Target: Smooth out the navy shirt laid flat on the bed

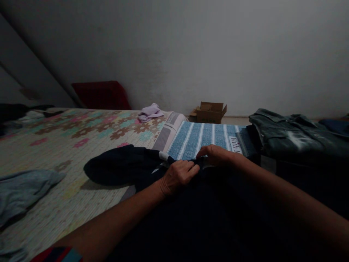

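A dark navy garment [122, 165] lies across the bed edge and my lap. My left hand [178, 175] is closed, pinching the garment's top edge. My right hand [215, 154] is right beside it, fingers curled on the same edge. Just beyond the hands lies a blue and white striped cloth [207, 136] with a small printed label.
A flower-patterned bed cover [68, 145] spreads to the left, with a grey-blue garment [24, 191], a lilac cloth [149, 112] and a red pillow [100, 94] on it. Folded denim clothes [294, 136] sit at the right. A cardboard box [209, 112] stands by the wall.
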A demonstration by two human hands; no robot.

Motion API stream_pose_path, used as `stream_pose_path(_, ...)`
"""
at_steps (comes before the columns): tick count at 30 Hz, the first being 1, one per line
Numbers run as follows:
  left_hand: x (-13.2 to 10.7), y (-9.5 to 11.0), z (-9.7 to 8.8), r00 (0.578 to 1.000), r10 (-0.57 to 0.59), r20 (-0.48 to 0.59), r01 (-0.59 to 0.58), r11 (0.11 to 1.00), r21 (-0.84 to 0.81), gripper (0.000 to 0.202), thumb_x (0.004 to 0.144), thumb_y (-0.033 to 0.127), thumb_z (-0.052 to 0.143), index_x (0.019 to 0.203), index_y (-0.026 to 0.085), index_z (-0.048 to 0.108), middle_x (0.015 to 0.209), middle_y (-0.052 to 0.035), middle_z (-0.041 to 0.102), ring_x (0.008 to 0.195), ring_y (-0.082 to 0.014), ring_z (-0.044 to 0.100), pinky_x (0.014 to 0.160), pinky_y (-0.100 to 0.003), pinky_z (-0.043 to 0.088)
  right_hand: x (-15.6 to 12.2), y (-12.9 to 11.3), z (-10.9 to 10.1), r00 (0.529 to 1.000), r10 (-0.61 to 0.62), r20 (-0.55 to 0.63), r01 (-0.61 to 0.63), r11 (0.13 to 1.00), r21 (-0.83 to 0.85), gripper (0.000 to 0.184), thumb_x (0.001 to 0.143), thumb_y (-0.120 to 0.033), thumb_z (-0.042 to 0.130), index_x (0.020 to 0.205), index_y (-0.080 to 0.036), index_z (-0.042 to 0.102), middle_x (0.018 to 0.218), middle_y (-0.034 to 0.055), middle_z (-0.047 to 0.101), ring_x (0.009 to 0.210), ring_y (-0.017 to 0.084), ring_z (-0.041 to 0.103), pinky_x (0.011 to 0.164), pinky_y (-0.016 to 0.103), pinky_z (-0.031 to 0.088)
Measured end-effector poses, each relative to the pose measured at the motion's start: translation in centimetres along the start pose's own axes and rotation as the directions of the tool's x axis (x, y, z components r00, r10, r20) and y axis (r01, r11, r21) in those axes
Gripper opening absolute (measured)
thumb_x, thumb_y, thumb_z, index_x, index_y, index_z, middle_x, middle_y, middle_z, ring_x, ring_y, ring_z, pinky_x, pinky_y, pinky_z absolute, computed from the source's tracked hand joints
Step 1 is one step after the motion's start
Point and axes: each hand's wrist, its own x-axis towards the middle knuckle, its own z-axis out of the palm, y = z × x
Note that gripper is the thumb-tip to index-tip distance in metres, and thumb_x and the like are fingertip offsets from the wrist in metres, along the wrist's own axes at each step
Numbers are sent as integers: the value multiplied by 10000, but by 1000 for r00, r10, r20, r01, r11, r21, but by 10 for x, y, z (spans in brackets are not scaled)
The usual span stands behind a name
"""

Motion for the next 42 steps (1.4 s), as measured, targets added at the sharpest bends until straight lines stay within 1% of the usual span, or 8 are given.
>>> stream_pose_path(7, 3, 0, -1, 999, -17, -43, 17, 1000, -8, 242, 914, 141, 297, 905, 141, 539, 691, -34, 559, 606, -142, 516, 537, -278, 434, 5, 4, -2, 995, -34, 90, 18, 984, 175, 524, 677, -63, 538, 1164, -239, 616, 988, 16, 693, 816, 143, 620, 703, 217, 438)
stream_pose_path(12, 2, 0, 0, 998, -18, -58, 17, 1000, -22, 255, 921, 148, 286, 919, 132, 540, 714, -48, 581, 638, -149, 542, 556, -282, 455, 10, 2, 0, 990, -90, 105, 67, 977, 204, 562, 668, -31, 500, 1178, -241, 609, 951, 2, 699, 802, 139, 612, 706, 219, 433)
stream_pose_path(18, 1, 1, 0, 996, -35, -77, 31, 998, -56, 257, 913, 141, 278, 918, 122, 534, 737, -62, 602, 655, -161, 565, 564, -290, 472, 10, 1, 1, 996, -35, 85, 7, 951, 309, 600, 653, -64, 563, 1230, -225, 573, 829, -4, 692, 718, 132, 592, 654, 219, 425)
stream_pose_path(20, 1, 1, -1, 996, -46, -78, 40, 997, -69, 242, 899, 132, 291, 899, 123, 533, 738, -66, 605, 660, -164, 573, 565, -292, 477, 9, 4, 1, 996, 5, 93, -44, 907, 419, 620, 645, -96, 604, 1251, -212, 551, 801, -9, 674, 666, 116, 571, 619, 215, 423)
stream_pose_path(24, 0, 0, -1, 993, -63, -102, 52, 993, -105, 213, 870, 130, 317, 909, 127, 526, 762, -73, 612, 721, -175, 601, 608, -299, 503, 5, 13, -3, 992, 55, 117, -120, 724, 680, 661, 617, -136, 670, 1259, -217, 532, 809, -10, 634, 646, 101, 539, 587, 208, 425)
stream_pose_path(30, -1, -2, 2, 989, -84, -119, 66, 987, -146, 208, 809, 120, 373, 958, 108, 517, 817, -102, 619, 787, -200, 613, 656, -331, 524, -2, 17, -13, 982, 162, 93, -172, 593, 787, 611, 566, -58, 662, 1148, -239, 623, 834, -7, 596, 694, 105, 524, 603, 209, 431)
stream_pose_path(38, -3, -4, 5, 978, -155, -141, 124, 970, -207, 269, 752, 97, 388, 992, 127, 504, 899, -105, 632, 811, -200, 613, 699, -355, 535, 0, 25, -9, 981, 129, 146, -195, 708, 678, 478, 626, -126, 658, 1093, -225, 639, 692, -42, 608, 585, 90, 514, 546, 202, 402)
stream_pose_path(42, -4, -4, 7, 976, -184, -118, 155, 964, -216, 294, 732, 74, 395, 996, 112, 517, 894, -108, 634, 824, -200, 614, 720, -354, 536, 1, 31, -6, 988, 121, 100, -156, 817, 555, 356, 625, -166, 676, 980, -191, 679, 696, -27, 631, 591, 103, 535, 554, 212, 411)
